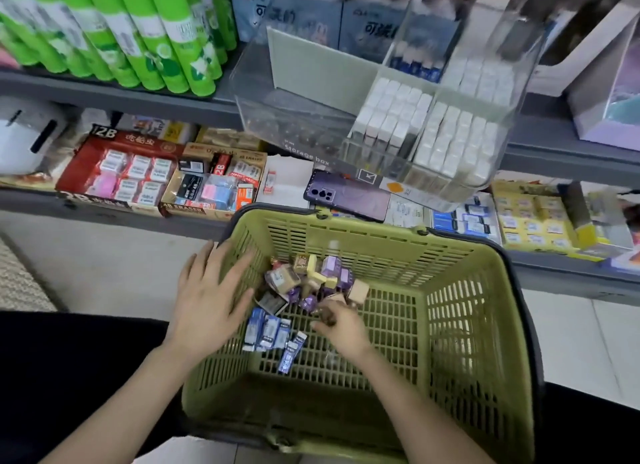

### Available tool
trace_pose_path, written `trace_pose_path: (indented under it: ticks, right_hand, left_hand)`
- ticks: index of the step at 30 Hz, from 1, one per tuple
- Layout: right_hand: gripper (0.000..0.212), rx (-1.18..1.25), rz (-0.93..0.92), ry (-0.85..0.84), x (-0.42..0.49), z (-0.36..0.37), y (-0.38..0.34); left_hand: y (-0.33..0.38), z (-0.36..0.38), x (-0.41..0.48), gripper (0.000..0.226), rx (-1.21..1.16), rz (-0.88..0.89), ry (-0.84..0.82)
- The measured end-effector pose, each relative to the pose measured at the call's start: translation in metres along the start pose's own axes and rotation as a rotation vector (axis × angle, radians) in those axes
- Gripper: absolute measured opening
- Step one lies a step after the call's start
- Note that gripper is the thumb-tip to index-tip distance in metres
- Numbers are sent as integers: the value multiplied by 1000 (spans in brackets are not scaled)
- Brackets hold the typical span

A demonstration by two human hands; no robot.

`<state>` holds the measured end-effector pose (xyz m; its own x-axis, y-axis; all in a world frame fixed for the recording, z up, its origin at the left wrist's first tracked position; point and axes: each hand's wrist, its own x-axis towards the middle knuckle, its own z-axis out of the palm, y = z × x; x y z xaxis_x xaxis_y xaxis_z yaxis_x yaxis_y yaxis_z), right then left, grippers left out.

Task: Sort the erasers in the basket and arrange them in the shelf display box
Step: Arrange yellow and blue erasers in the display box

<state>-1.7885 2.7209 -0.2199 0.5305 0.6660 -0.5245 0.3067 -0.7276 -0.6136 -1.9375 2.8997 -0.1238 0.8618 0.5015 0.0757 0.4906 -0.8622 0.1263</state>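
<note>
Left hand (211, 290) splays flat on the basket (450, 244) wall, right hand (341, 321) curls into the erasers (308, 276) heaped on its floor, grip unclear; they look light, firm, slick-wrapped, so pinch one across its long sides.

The right hand (341, 320) is blurry. Its curled fingers (325, 316) cover part of the pile of erasers (311, 276). It may be pinching one, but I cannot tell. The left hand (211, 290) hides a bit of the basket (450, 245) wall. The words on the erasers are too small to read. The top edge cuts off the green bottles (138, 31).
</note>
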Motion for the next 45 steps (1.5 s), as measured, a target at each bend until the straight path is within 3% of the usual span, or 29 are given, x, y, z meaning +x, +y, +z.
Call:
trace_pose_path:
  ticks: [3,8,14,20,25,29,37,45]
  right_hand:
    - [68,35,17,-231,7,36,-7]
    - [94,150,199,-186,19,73,-20]
    - [80,112,238,-63,23,93,-35]
    - [61,152,150,-103,26,87,-23]
    - [95,398,280,-147,34,85,-25]
    - [83,456,281,-252,34,81,-22]
    - [64,441,211,-250,25,86,-24]
    - [75,633,250,-232,13,92,-31]
  left_hand:
    - [-2,4,-2,50,-37,-57,32]
    - [-2,9,-2,51,-103,-112,-9]
    - [-3,7,-1,52,-140,-123,-34]
    - [-2,5,0,53,-171,-139,-65]
    - [-2,5,0,52,-193,-139,-54]
    - [-2,5,-1,52,-199,-136,-52]
    - [-2,4,-1,54,-241,-157,-56]
    - [-2,4,-2,51,-255,-176,-66]
